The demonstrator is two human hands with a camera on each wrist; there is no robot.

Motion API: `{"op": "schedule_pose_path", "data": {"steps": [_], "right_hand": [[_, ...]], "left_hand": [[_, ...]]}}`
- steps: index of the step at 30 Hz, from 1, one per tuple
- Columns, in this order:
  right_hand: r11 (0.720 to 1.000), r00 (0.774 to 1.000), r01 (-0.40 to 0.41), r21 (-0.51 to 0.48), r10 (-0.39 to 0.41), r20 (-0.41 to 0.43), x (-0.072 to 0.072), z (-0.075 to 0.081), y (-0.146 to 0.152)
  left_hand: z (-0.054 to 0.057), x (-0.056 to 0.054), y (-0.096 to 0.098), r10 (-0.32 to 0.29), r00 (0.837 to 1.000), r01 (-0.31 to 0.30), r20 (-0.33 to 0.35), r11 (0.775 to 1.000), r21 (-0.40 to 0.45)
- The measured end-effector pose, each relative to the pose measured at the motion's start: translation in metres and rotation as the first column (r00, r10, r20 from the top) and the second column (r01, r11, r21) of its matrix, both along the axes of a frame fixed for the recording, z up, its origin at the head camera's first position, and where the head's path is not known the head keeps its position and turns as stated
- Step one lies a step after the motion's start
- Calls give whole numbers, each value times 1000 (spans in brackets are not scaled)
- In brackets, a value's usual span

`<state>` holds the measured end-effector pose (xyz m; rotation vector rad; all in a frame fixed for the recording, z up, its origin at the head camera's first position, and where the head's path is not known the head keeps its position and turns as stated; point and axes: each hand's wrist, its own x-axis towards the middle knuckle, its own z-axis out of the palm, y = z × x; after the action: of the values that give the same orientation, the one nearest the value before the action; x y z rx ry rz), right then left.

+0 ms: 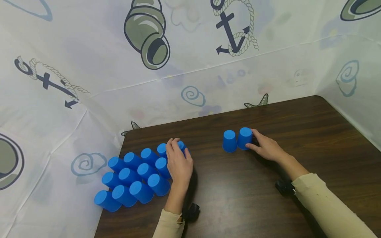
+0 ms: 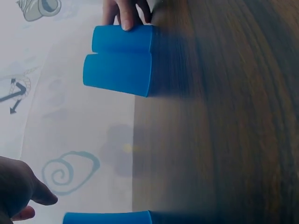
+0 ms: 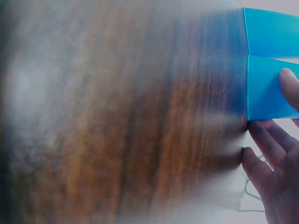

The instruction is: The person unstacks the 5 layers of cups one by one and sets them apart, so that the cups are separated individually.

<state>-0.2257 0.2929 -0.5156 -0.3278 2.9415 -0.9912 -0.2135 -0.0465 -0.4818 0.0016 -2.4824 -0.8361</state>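
Two blue cups stand upside down side by side, touching or nearly so, toward the back of the table. My right hand [image 1: 268, 145] holds the right one of the pair, the blue cup [image 1: 245, 138], its thumb on the near side and fingers round the far side. The other blue cup [image 1: 229, 141] is to its left. My left hand [image 1: 180, 163] hovers at the right end of a group of cups, near the back-row end cup [image 1: 181, 145], which it partly covers. Its thumb [image 2: 44, 193] sticks out, apart from the cup [image 2: 107, 218] below.
Several more upside-down blue cups stand in three slanting rows on the table's left, such as the front corner cup [image 1: 107, 201]. The dark wooden table [image 1: 226, 198] meets a patterned white cloth [image 1: 202, 76] behind and at the sides.
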Motion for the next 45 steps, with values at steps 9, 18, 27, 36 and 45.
{"op": "schedule_pose_path", "data": {"steps": [9, 18, 27, 36, 45], "right_hand": [[1000, 1000, 2, 1, -2, -2, 1, 0, 0], [1000, 1000, -4, -5, 4, -8, 2, -1, 0], [1000, 1000, 3, -8, -3, -15, 1, -2, 1], [1000, 1000, -1, -7, 0, -24, 1, 0, -1], [1000, 1000, 4, -3, -4, -25, 2, 0, -2]], "left_hand": [[-3, 6, 25, -202, 967, 181, -156, 973, -140], [-23, 7, 57, -445, 895, 444, 27, 887, -126], [-29, -2, 85, -504, 850, 519, 152, 851, -82], [-33, -15, 100, -506, 841, 519, 194, 855, -17], [-36, -24, 102, -509, 861, 509, 5, 860, -31]]}}
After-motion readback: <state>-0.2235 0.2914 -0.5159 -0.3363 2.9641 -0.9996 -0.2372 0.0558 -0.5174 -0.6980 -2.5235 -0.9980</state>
